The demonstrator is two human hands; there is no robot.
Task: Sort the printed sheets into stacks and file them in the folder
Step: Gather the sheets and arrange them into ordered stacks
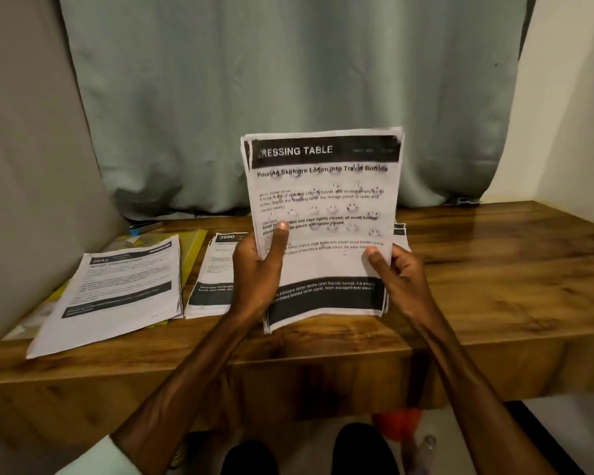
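Both hands hold a bundle of printed sheets [323,214] upright above the wooden table [494,269]: the left hand [259,269] grips its lower left edge, thumb across the front, and the right hand [396,269] pinches the lower right edge; two stacks [117,289] [213,269] lie flat to the left, over a yellow folder [194,248]

held sheets [323,207] upright | two stacks [117,289] flat | yellow folder [194,248] beneath
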